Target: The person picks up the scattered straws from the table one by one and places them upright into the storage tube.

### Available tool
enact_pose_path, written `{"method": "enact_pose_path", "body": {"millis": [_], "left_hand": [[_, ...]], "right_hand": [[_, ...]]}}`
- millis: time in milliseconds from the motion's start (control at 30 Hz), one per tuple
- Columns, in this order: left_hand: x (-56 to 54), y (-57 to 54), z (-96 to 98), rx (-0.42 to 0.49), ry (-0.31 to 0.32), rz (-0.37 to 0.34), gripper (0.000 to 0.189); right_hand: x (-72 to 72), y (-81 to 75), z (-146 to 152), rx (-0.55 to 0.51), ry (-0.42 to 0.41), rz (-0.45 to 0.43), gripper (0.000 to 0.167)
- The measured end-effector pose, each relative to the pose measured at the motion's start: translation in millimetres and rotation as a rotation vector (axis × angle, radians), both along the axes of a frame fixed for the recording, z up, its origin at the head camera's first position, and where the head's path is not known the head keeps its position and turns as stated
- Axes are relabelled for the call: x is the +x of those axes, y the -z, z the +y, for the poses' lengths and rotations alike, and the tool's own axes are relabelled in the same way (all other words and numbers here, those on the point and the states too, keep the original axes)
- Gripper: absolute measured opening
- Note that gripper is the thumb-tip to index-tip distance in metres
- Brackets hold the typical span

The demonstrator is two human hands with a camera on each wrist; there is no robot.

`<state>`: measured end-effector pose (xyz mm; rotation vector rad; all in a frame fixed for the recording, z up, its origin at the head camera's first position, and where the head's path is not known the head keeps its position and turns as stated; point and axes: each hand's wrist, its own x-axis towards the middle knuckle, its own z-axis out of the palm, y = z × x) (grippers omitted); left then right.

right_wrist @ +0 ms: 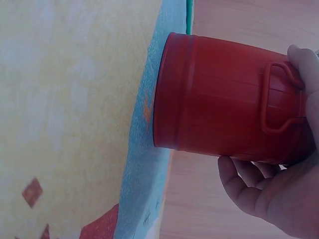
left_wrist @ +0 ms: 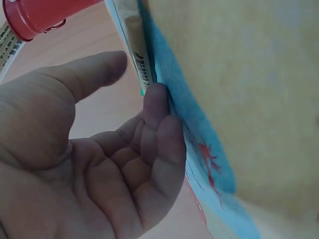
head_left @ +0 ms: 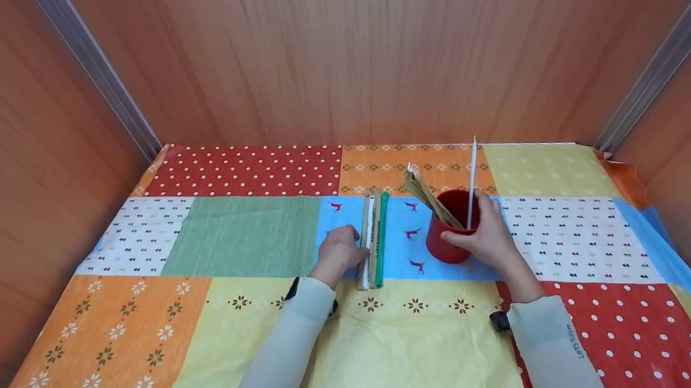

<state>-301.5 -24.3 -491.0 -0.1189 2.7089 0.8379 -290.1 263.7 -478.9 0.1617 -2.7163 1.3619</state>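
Observation:
In the head view my right hand (head_left: 490, 236) grips the rim of a small red metal pail (head_left: 447, 246) standing on the cloth. Paper-wrapped sticks (head_left: 428, 197) lean out of it to the left, and a white stick (head_left: 472, 173) stands up near my fingers. The right wrist view shows the pail's side handle (right_wrist: 281, 127) beside the thumb. My left hand (head_left: 341, 254) is at a row of slim wrapped sticks (head_left: 372, 264), white, brown and green, lying side by side. In the left wrist view its bent fingertips (left_wrist: 157, 99) rest at a printed wrapper (left_wrist: 137, 40), thumb held apart.
A patchwork cloth (head_left: 243, 235) with coloured printed squares covers the table. Wood-grain panels (head_left: 356, 59) rise at the back and both sides, joined by grey metal strips (head_left: 85, 56) at the corners. A bunched orange cloth edge (head_left: 627, 179) lies at the back right.

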Motion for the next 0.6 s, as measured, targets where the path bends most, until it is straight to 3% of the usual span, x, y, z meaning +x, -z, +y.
{"method": "enact_pose_path", "body": {"millis": [333,600], "left_hand": [[-2.0,4.9,-1.1,0.085,-0.018,-0.029,0.033],[-1.6,3.7,-1.3,0.045,-0.017,-0.003,0.032]], "right_hand": [[1.1,0.5,0.3,0.006,0.008,-0.019,0.100],[0.9,-0.2,-0.4,0.000,0.004,0.003,0.099]]}}
